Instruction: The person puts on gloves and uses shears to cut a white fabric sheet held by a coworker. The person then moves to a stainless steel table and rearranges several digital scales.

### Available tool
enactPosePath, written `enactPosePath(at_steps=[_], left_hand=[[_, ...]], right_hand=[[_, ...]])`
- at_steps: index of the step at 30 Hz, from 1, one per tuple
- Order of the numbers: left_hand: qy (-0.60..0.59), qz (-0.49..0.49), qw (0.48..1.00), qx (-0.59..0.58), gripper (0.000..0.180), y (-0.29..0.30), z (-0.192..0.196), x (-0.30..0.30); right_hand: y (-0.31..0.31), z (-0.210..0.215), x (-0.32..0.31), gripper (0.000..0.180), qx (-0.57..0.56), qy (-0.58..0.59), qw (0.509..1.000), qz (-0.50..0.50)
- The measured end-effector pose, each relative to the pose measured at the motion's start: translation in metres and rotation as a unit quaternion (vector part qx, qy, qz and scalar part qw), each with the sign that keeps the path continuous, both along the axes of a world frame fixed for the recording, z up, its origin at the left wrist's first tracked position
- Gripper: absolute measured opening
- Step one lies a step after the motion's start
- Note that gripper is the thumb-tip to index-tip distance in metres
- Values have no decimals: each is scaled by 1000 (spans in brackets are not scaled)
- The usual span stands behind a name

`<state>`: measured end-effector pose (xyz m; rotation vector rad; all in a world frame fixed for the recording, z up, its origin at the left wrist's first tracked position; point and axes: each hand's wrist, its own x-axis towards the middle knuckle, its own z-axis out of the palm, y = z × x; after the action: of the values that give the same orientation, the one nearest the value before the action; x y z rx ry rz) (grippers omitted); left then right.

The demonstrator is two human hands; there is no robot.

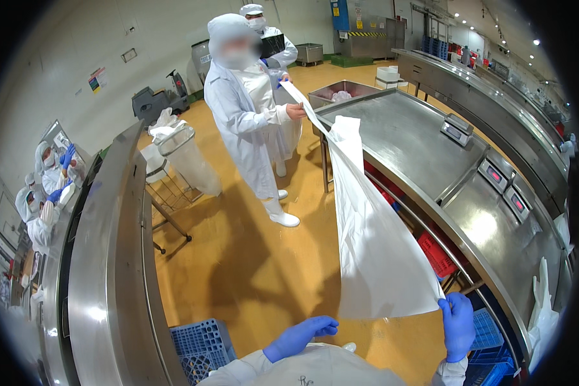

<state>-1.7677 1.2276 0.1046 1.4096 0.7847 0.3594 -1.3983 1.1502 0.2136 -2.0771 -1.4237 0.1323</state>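
Note:
A long white sheet, thin like plastic, stretches down across the middle between me and a co-worker in a white coat. My right hand, in a blue glove, pinches its near right corner beside the steel table. The co-worker grips the twisted, narrow far end with both hands. My left hand, also blue-gloved, is held in front of my body, left of the sheet's lower edge. Its fingers reach out to the right and hold nothing.
On my right runs a steel table with scales. Red crates sit beneath it. A steel counter and blue crate flank my left. Behind stand a bag-lined cart and a second co-worker.

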Motion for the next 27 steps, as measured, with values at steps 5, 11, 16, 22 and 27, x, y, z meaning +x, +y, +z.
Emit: enactPosePath(at_steps=[5, 11, 16, 22, 27], left_hand=[[26, 22, 999, -42, 35, -10, 4, 10], [-13, -19, 999, 49, 38, -13, -1, 19], [-2, -23, 997, 73, 42, -17, 2, 21], [-11, -16, 998, 64, 47, -22, 4, 23], [-40, 9, 998, 41, 46, -27, -3, 20]], right_hand=[[-7, 11, 3, 24, -38, 5, 999, -12], [-10, 20, 0, 25, -7, -39, 999, 24], [-12, 25, 0, 24, -20, -38, 999, 4], [-15, 32, -7, 24, -7, -65, 997, 31], [-11, 40, -16, 23, 27, -96, 990, 97]])
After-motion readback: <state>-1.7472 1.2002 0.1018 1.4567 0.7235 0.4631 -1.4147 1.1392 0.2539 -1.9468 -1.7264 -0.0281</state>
